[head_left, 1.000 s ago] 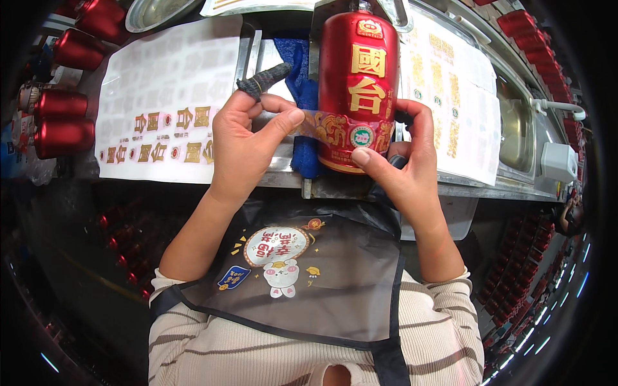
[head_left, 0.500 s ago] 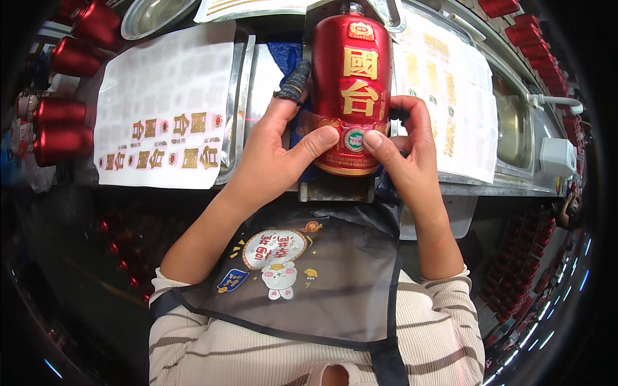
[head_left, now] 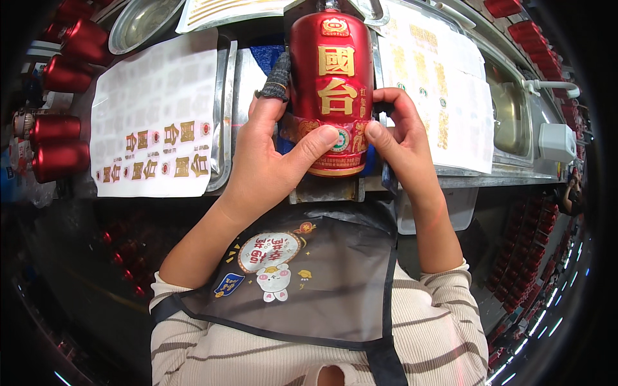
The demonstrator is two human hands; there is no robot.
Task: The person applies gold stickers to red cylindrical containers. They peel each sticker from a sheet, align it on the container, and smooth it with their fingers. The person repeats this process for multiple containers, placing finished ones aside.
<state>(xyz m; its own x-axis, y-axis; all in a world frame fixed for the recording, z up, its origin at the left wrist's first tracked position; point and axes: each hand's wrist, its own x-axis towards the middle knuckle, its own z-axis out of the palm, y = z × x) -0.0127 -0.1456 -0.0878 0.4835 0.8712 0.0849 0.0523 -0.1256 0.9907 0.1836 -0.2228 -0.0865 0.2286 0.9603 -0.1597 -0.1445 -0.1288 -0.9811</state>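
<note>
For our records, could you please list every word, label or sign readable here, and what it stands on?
I don't transcribe wording, only place it:
Red bottle: large gold characters; tiny print near base, unreadable.
Left sheet: gold characters.
Right sheet: gold marks, too blurred.
Apron: upside-down characters.

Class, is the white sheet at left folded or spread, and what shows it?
Spread: left of the bottle, the sheet lies open, its broad face and gold characters showing.
</note>
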